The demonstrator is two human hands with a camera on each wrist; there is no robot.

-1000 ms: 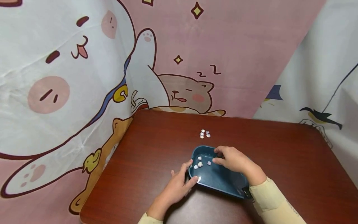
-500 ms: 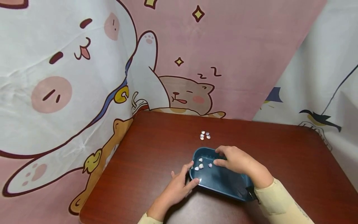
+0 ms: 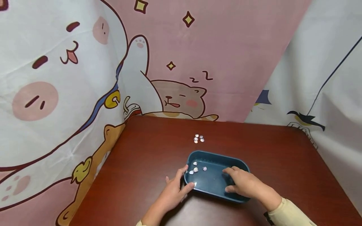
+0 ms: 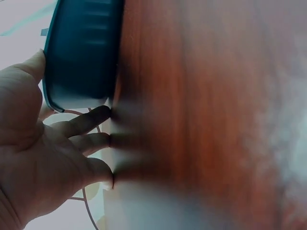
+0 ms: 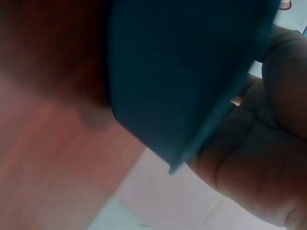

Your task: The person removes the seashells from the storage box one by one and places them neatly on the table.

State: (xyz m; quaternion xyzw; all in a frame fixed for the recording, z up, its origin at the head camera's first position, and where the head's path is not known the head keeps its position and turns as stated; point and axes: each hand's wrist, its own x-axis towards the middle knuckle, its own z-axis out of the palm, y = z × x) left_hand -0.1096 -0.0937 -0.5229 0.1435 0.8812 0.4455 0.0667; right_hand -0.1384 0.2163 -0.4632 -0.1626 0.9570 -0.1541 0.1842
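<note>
A dark teal tray (image 3: 209, 180) lies on the table in the head view, with several small white and purplish seashells (image 3: 195, 169) in its left part. At its near-left corner is my left hand (image 3: 172, 191), thumb and index finger touching the rim. The left wrist view has the thumb (image 4: 36, 64) at the rim and the other fingers (image 4: 88, 122) spread with their tips down at the tabletop. My right hand (image 3: 244, 183) reaches over the tray's right part, thumb and index fingertips apart. The tray wall partly hides its fingers in the right wrist view.
Beyond the tray lies a small group of several more seashells (image 3: 196, 139) on the brown wooden table (image 3: 158, 141). A cartoon-printed cloth (image 3: 215, 47) hangs behind the table and along its left side.
My right hand has moved from the tray's far rim toward its right, nearer part. The left hand stays at the corner. Both groups of shells look the same; the head view has shifted slightly.
</note>
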